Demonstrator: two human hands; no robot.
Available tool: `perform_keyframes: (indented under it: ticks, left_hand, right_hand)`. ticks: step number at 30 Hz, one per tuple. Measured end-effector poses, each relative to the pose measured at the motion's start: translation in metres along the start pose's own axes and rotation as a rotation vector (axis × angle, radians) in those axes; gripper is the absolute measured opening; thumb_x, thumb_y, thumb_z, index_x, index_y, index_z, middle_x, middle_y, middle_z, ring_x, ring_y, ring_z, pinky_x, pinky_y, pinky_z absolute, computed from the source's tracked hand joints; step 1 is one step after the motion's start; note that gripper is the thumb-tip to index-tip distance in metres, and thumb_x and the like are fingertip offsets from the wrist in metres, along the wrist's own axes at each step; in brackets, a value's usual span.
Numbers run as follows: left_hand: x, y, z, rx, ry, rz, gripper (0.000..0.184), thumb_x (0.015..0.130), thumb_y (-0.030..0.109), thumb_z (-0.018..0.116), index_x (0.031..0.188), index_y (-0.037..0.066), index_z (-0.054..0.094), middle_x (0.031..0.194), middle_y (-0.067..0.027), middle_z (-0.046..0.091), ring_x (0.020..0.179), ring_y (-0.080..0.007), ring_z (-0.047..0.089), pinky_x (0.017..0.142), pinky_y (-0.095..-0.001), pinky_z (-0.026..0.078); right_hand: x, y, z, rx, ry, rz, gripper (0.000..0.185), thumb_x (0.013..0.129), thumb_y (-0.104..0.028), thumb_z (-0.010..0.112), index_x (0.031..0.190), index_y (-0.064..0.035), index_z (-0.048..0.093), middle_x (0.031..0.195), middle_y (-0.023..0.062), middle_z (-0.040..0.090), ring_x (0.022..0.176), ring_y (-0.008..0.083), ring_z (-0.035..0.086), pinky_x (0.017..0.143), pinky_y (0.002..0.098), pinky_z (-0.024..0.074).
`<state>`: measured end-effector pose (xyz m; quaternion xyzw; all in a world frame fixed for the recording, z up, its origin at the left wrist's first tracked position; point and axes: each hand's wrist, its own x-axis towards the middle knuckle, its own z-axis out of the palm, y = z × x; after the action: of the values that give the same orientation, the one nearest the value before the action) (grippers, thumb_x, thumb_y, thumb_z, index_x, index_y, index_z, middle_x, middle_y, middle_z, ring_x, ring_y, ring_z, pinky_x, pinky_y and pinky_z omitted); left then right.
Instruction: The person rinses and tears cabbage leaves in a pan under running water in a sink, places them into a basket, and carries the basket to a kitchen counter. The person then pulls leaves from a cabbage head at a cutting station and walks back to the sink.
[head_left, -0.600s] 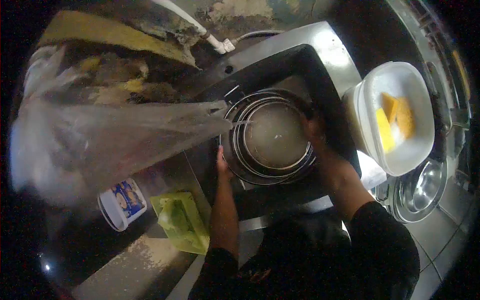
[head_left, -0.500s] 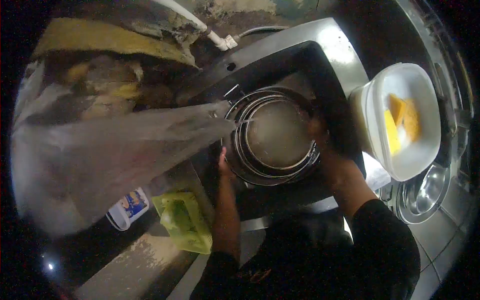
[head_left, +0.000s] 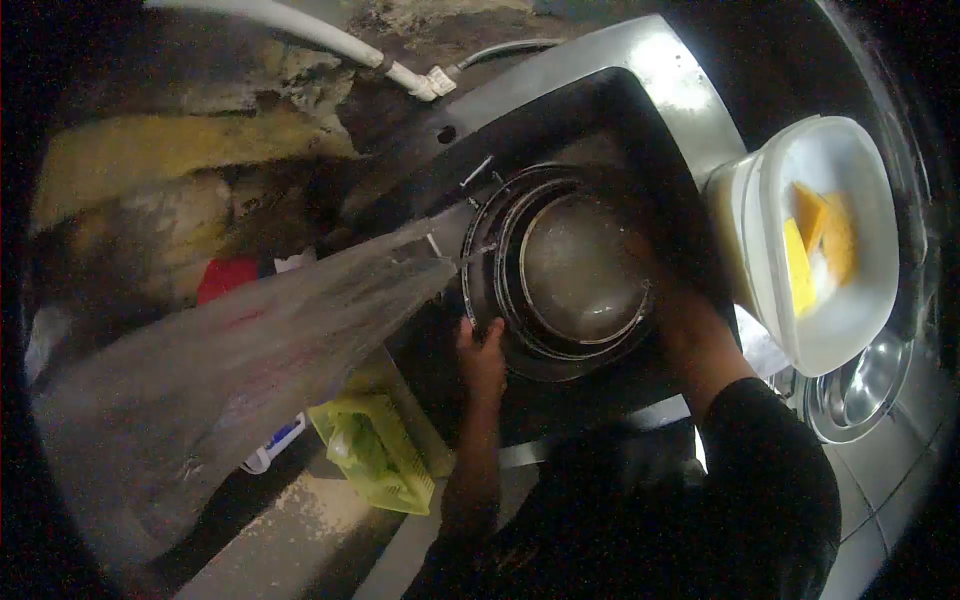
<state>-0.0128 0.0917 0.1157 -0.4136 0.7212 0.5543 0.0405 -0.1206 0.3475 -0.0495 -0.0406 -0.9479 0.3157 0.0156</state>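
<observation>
Several round metal pots [head_left: 487,280] sit nested one inside another in the dark sink basin. The innermost pot [head_left: 585,265] holds cloudy liquid. At the lower left of the stack, my left hand [head_left: 483,358] is closed on the outer pot's rim, thumb and fingers on either side of it. My right hand [head_left: 662,285] is at the right side of the inner pot, over its rim; deep shadow hides the fingers. A greyish translucent plastic sheet [head_left: 290,320] stretches from the left, its narrow end close to the pots.
The steel sink [head_left: 690,100] has a white tub [head_left: 880,250] with yellow and orange sponges on its right edge. Metal bowls [head_left: 865,390] lie below the tub. A yellow-green basket [head_left: 375,450] stands left of my left arm. A white pipe [head_left: 340,40] runs behind.
My left hand has gone from lying along the pots' side to gripping the outer rim. The view has shifted slightly, and the plastic sheet hangs lower, uncovering something red behind it.
</observation>
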Motion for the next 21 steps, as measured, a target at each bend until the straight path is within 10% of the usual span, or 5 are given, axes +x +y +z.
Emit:
perform_keyframes:
  ticks: [8, 21]
  left_hand:
    - [-0.007, -0.002, 0.006, 0.434, 0.056, 0.601, 0.038, 0.073, 0.005, 0.059, 0.109, -0.005, 0.053, 0.105, -0.0191, 0.052, 0.099, -0.0333, 0.049, 0.085, -0.0383, 0.04]
    - [-0.059, 0.054, 0.029, 0.781, 0.131, 0.879, 0.033, 0.073, 0.009, 0.055, 0.104, -0.003, 0.055, 0.111, -0.0244, 0.047, 0.098, -0.0399, 0.048, 0.083, -0.0475, 0.04]
  right_hand:
    - [-0.009, 0.002, -0.003, 0.02, -0.013, 0.018, 0.065, 0.076, -0.047, 0.061, 0.124, -0.0056, 0.045, 0.121, 0.0208, 0.048, 0.112, 0.0363, 0.044, 0.096, 0.0415, 0.0342]
    - [-0.004, 0.001, -0.01, 0.015, -0.047, -0.001, 0.065, 0.076, -0.046, 0.061, 0.122, -0.0031, 0.046, 0.118, 0.0219, 0.05, 0.109, 0.0368, 0.047, 0.093, 0.0418, 0.0362]
